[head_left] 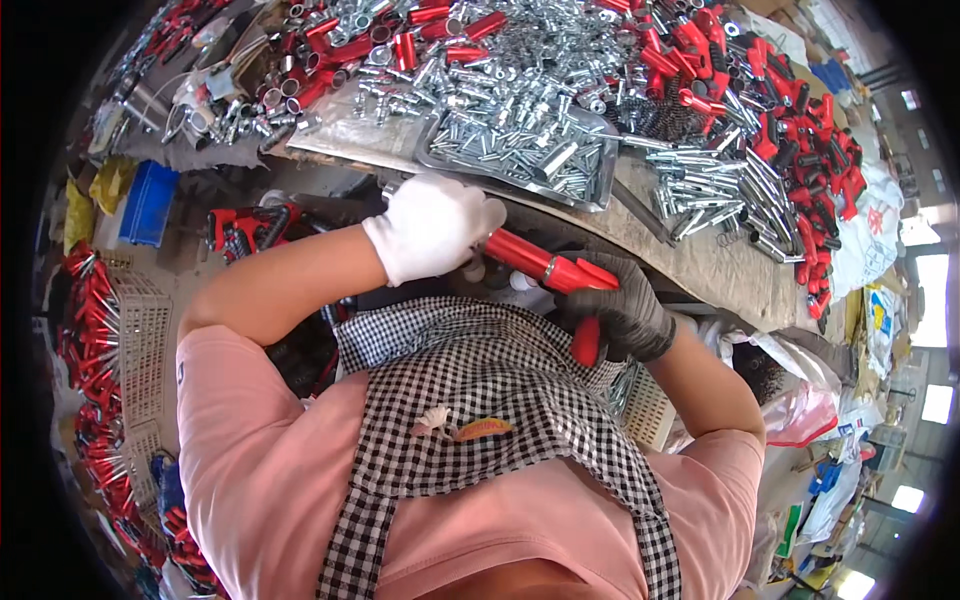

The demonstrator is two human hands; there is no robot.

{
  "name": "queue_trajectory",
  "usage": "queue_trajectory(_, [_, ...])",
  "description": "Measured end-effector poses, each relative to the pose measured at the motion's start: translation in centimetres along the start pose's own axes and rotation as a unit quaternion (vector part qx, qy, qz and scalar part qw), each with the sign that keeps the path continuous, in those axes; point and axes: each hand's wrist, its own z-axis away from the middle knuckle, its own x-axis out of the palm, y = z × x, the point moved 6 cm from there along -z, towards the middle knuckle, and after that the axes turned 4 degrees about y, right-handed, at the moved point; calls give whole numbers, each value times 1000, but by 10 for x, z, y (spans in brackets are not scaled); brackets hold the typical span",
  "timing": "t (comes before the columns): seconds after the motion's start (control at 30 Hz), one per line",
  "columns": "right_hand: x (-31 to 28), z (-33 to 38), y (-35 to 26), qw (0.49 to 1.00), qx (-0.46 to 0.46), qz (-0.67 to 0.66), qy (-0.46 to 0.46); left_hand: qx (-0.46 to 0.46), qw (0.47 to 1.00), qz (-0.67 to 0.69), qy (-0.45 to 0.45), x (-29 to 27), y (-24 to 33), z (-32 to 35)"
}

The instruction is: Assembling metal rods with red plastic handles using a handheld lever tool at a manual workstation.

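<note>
A red pistol-grip hand tool (519, 254) with a tubular barrel and a silver ring is held across my front, just below the bench edge. My right hand (632, 304), in a dark grey glove, is wrapped round its grip; a rounded red end shows below the fingers. At the barrel's other end, my left hand (437, 225) in a white glove is closed, and it hides that tip. Just beyond on the bench is a metal tray (607, 170) of small silver pins and a larger metal sleeve.
The bench (700, 275) carries heaped silver fittings (540, 60), red tubes (404, 52), long metal rods (700, 190) and red tool bodies (770, 140). Left of me stand plastic crates (143, 345), red-handled parts (95, 350) and a blue bin (149, 204). A white sack (800, 390) lies right.
</note>
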Motion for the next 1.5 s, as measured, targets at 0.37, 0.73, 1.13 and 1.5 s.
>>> queue_trajectory(0.37, [2,5,34,986,59,-150,38,-1,999,-21,-37,33,-4,3])
queue_trajectory(0.73, [-5,-5,58,991,28,-97,88,-79,994,-6,-78,73,-7,16])
queue_trajectory(1.13, [-13,0,105,983,109,-137,51,-129,988,47,-67,126,20,49])
queue_trajectory(1.5, [-124,112,34,933,-164,127,294,80,991,49,99,35,86,-101])
